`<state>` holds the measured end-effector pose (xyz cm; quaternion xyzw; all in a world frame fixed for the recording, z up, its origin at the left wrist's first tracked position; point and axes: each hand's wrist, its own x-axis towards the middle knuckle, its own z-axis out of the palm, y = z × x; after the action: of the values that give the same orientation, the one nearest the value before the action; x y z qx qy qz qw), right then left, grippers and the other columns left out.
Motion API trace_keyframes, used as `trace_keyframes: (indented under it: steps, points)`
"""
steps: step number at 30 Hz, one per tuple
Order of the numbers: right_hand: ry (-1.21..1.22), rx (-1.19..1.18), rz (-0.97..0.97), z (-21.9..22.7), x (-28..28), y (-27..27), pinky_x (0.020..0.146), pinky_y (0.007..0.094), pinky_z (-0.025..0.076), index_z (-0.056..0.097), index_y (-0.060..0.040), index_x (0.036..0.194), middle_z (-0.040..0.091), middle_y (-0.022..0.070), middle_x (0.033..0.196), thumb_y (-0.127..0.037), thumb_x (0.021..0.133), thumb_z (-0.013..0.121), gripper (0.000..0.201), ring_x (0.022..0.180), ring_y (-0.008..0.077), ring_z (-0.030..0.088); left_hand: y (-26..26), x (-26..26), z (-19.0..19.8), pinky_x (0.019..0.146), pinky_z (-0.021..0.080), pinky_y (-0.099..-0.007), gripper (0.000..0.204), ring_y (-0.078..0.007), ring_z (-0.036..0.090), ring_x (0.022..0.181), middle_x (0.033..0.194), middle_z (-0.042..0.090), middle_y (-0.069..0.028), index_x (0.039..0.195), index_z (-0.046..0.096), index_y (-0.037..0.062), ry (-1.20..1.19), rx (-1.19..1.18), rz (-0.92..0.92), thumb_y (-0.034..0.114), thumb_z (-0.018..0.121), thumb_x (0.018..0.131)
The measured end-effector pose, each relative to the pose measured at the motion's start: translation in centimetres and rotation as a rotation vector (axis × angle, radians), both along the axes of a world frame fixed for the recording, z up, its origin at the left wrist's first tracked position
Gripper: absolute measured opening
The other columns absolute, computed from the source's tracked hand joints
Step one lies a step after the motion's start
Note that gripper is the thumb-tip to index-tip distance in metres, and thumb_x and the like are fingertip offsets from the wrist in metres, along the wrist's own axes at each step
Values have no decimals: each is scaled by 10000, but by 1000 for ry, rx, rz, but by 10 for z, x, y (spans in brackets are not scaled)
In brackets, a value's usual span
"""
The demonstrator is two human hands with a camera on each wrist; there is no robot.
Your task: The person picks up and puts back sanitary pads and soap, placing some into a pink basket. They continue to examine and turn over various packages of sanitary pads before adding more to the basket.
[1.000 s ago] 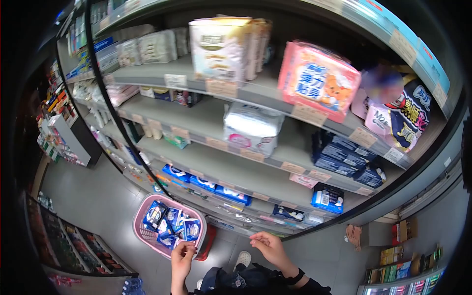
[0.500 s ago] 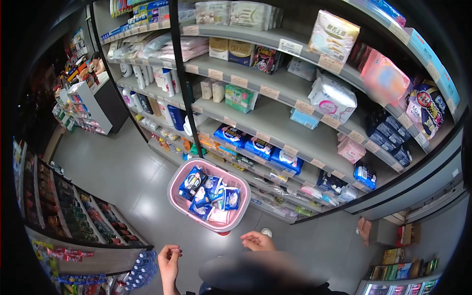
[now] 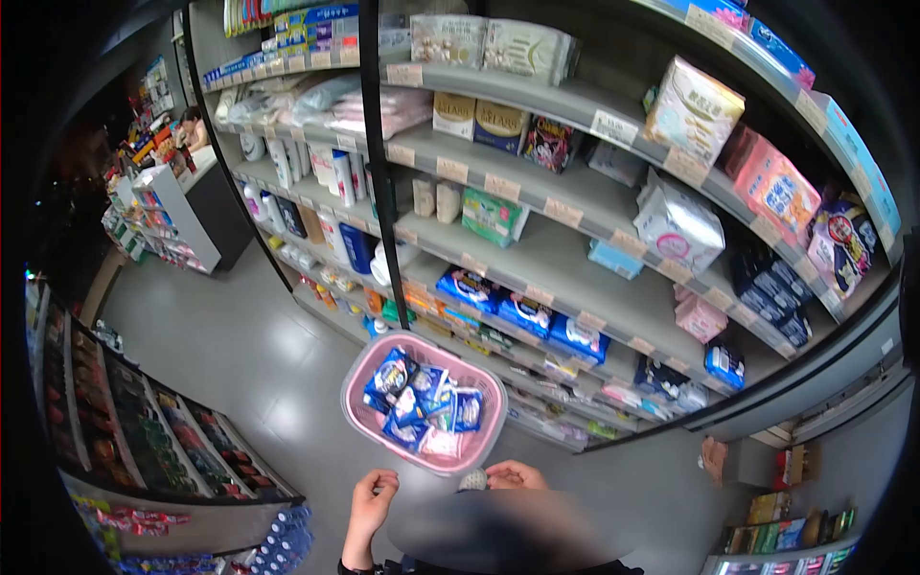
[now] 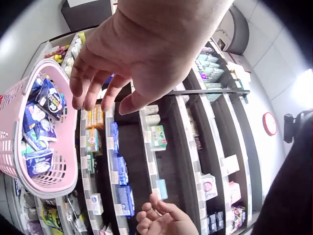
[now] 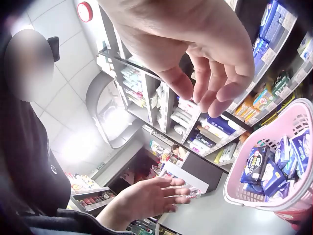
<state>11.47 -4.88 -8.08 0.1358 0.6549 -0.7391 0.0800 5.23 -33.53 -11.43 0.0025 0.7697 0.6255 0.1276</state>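
Note:
My left hand (image 3: 372, 503) hangs in front of the near side of a pink basket (image 3: 356, 428), fingers loosely bent and holding nothing. To its right, my right hand (image 3: 517, 475) is likewise relaxed and bare, partly covered by a blurred patch in the head view. Inside the basket lie several blue packs (image 3: 410, 407) of what look like sanitary pads, with a pale pink pack (image 3: 441, 442) at the near end. Both wrist views show the fingers hanging free, away from the basket and shelves.
A tall shelf unit (image 3: 565, 227) runs along the far side, stocked with packs and boxes. At the left stands a lower shelf (image 3: 144, 422), with bottled water (image 3: 281, 541) near its end. A counter (image 3: 206, 216) is farther back. Something red (image 5: 289, 218) shows beneath the basket.
The head view has swung left, so shelves and basket sit farther right in it. My left hand, which overlapped the basket's rim, now appears just off it. Both hands stay without anything in them.

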Motion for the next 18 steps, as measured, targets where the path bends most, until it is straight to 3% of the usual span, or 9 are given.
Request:
trace_keyframes:
  steps: [2,7,9,12,15,16,18]
  points:
    - [9,-26,0,-1,-22,2,744,224,489,630,20,1077,669,55,931,-73,891,609,209,825,97,624,0,-21,-15,743,495,-274,219,-137,617,806,836,663,-70,995,623,-42,-66,-15,18,38,656,794]
    - [23,6,9,-13,-55,16,719,228,491,638,14,1071,672,49,915,-115,897,635,216,806,89,621,1,-79,-73,770,499,-306,358,-193,624,888,974,652,-118,1085,578,-36,-16,-124,48,98,695,774]
    - [-5,-7,18,-21,-58,20,760,226,492,617,21,1104,669,54,906,-60,899,606,221,819,103,631,1,-103,-95,786,500,-322,420,-216,622,922,1024,642,-138,1122,557,-34,-17,-123,61,125,711,765]
    - [-7,-37,-27,-37,-60,27,661,213,468,645,-2,1072,664,30,822,-96,892,624,205,735,75,612,0,-139,-125,868,488,-345,581,-261,556,1071,1242,536,-189,1269,449,-49,-109,-259,-19,107,700,768]
    - [-1,-78,-178,-35,-60,21,717,264,509,572,-8,1157,648,50,840,-98,921,599,254,807,123,627,3,-180,-155,894,477,-370,636,-271,545,1098,1262,523,-198,1294,432,-54,-220,-215,3,110,724,753]
    - [-45,68,-202,-18,-63,19,717,256,501,619,-1,1074,657,56,849,-66,918,583,173,793,121,623,5,-193,-163,902,472,-369,699,-277,536,1123,1284,504,-203,1317,413,-52,-239,-119,16,116,752,730]
    - [-78,77,-291,-19,-61,11,714,253,499,617,-2,1079,660,60,853,-58,915,577,178,785,119,621,9,-222,-168,926,464,-407,803,-325,531,1136,1268,497,-238,1320,389,-66,-185,-321,-96,176,797,673]
